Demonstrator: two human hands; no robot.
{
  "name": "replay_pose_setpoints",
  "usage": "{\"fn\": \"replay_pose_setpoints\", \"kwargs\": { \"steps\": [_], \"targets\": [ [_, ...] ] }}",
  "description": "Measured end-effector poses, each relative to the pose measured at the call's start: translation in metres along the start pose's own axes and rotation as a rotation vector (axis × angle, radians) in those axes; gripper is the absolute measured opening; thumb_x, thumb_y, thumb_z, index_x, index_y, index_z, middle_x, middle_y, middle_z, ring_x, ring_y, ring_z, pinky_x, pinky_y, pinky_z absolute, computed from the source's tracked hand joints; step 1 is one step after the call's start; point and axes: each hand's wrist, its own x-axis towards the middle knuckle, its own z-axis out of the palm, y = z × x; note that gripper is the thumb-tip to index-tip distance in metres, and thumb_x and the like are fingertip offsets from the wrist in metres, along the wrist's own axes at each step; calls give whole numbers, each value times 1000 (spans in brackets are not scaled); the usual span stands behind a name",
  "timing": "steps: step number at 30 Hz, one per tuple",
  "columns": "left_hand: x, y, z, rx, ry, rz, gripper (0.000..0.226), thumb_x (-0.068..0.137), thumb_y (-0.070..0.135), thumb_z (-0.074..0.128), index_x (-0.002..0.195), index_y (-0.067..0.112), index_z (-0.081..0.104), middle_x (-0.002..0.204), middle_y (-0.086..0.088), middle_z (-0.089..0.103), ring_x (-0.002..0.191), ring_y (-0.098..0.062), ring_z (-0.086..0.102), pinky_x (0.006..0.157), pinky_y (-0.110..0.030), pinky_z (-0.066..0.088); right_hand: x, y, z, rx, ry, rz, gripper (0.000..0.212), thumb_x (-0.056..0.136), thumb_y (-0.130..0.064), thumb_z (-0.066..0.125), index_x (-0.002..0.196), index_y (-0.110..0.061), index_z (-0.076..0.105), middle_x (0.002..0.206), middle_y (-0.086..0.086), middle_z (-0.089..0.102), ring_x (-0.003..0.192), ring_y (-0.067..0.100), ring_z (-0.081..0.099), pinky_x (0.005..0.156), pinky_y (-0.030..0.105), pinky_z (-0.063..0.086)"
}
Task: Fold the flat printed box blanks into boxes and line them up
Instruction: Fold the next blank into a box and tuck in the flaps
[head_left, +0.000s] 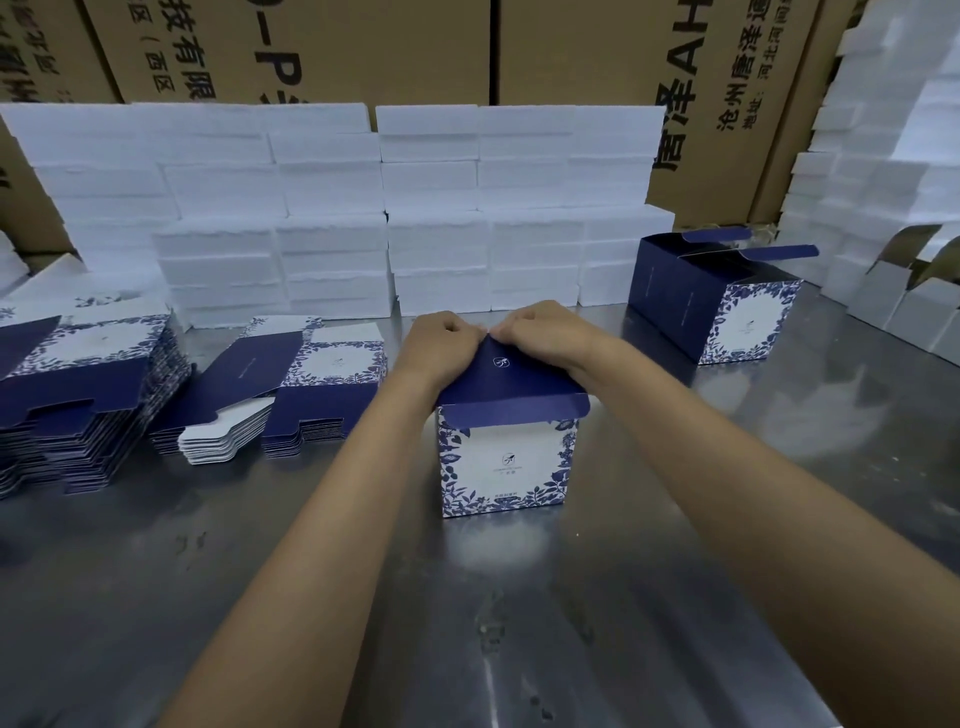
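Brown cartons (737, 78) behind read "唐泽". Mid-table (260, 597), your left hand (441, 340) and right hand (540, 332), fingers curled, pinch the box (506, 462) lid's far edge.

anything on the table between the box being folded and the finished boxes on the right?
No. In the head view, only bare metal table lies between the box being folded and the finished boxes.

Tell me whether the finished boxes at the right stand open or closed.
Open. The finished boxes on the metal table have their dark blue top flaps raised, not tucked in.
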Motion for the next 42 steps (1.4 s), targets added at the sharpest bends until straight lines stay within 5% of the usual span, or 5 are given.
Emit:
{"fn": "replay_pose_setpoints", "kwargs": {
  "steps": [15, 20, 29, 38, 42],
  "targets": [
    [0, 1, 0, -79, -40, -151, 22, 101, 24, 54, 83, 12, 53, 82, -6, 60, 66, -20, 53, 55, -27, 36, -1, 8, -1, 92, 99, 87, 8, 92, -17, 55, 84, -17, 55, 73, 2, 57, 54, 16, 49, 37, 12, 30],
    [3, -4, 0, -51, -10, -98, 14, 100, 18, 47, 89, 11, 50, 89, -11, 52, 79, -23, 46, 70, -32, 33, 1, 11, 1, 33, 115, 80, 13, 97, -18, 45, 85, -15, 48, 80, 4, 51, 66, 20, 45, 54, 28, 32],
    [12, -9, 3, 92, 72, -65, 33, 100, 16, 41, 67, 15, 34, 73, -5, 41, 74, -26, 37, 59, -34, 27, -4, 17, 0, -56, 267, -66, 26, 97, -18, 52, 71, -16, 50, 81, 4, 52, 75, 22, 46, 66, 32, 37],
    [19, 5, 0, 298, 524, 243, 27, 105, 29, 42, 104, 7, 59, 104, -10, 64, 102, -30, 57, 73, -34, 38, -42, 24, -1, -486, 288, -584, 17, 97, -32, 58, 96, -19, 68, 98, -4, 63, 95, 17, 55, 84, 39, 49],
    [-3, -5, -3, 155, 251, 409, 20, 98, 27, 57, 88, 11, 64, 82, 1, 65, 80, -16, 57, 68, -24, 41, -50, 43, -1, -531, 183, -582, 40, 105, -39, 51, 136, -17, 61, 138, -3, 57, 128, 17, 48, 107, 34, 40]
  ]
}}
